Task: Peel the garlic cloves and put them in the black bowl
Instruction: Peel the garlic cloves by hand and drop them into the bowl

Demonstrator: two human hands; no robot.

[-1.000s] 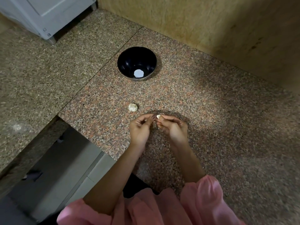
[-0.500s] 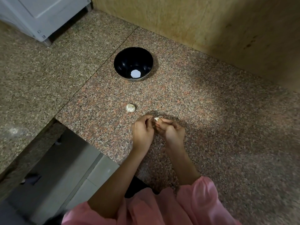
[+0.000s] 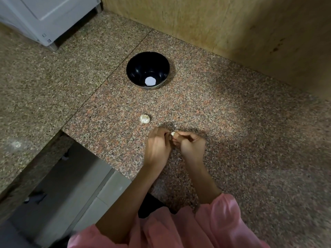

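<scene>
Clove: garlic clove (image 3: 172, 134) sits pinched between the fingertips of both your hands, low over the counter (image 3: 232, 122).
Left hand: your left hand (image 3: 157, 145) curls onto it, knuckles up.
Right hand: your right hand (image 3: 192, 144) grips it, touching the left.
Bowl: black bowl (image 3: 147, 54) stands well beyond your hands.
Loose piece: garlic piece (image 3: 144, 119) lies near your left hand.
Change: a second ago your left fingers reached out straighter; now they fold tight against the right.

L grip (image 3: 157, 147), R grip (image 3: 192, 145) — fingertips together, both pinching garlic clove (image 3: 173, 134), forearms angled inward
</scene>
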